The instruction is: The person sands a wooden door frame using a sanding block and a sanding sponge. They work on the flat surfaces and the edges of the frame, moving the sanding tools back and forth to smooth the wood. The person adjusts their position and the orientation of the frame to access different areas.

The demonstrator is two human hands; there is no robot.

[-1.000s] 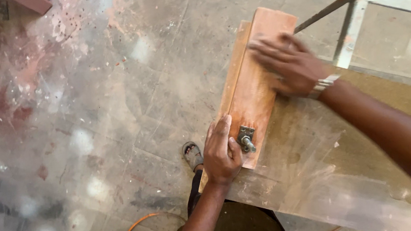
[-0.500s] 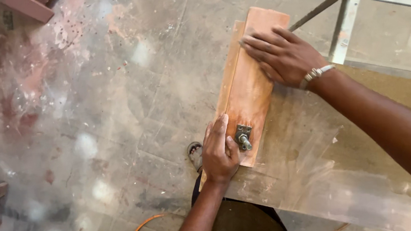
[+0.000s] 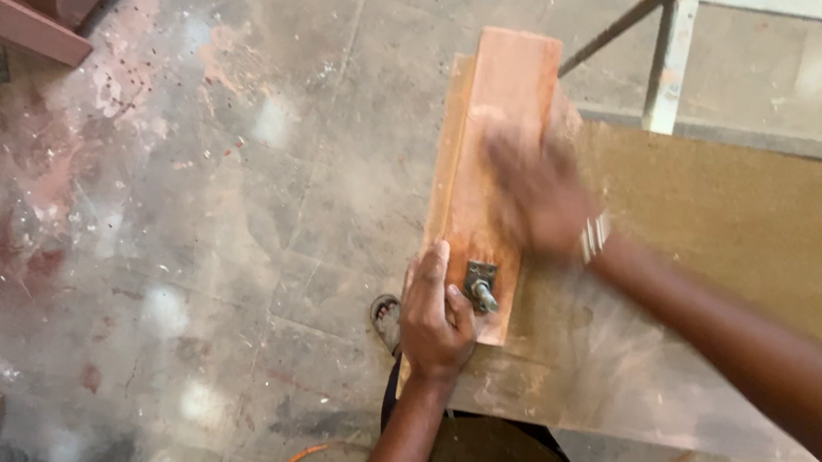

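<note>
Reddish-brown rectangular wooden plank (image 3: pixel 499 152) lay along the edge of the brown board bench (image 3: pixel 732 230). Your left hand (image 3: pixel 434 314) clasped its near end beside the metal bolt (image 3: pixel 482 289), steadying it; your blurred right hand (image 3: pixel 538 189) rested flat, fingers unclenched, on top.

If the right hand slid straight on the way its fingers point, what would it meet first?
Only more of the board: the right hand, blurred, lies flat on it, fingers toward its far end. Past that end, probably just floor below.
</note>
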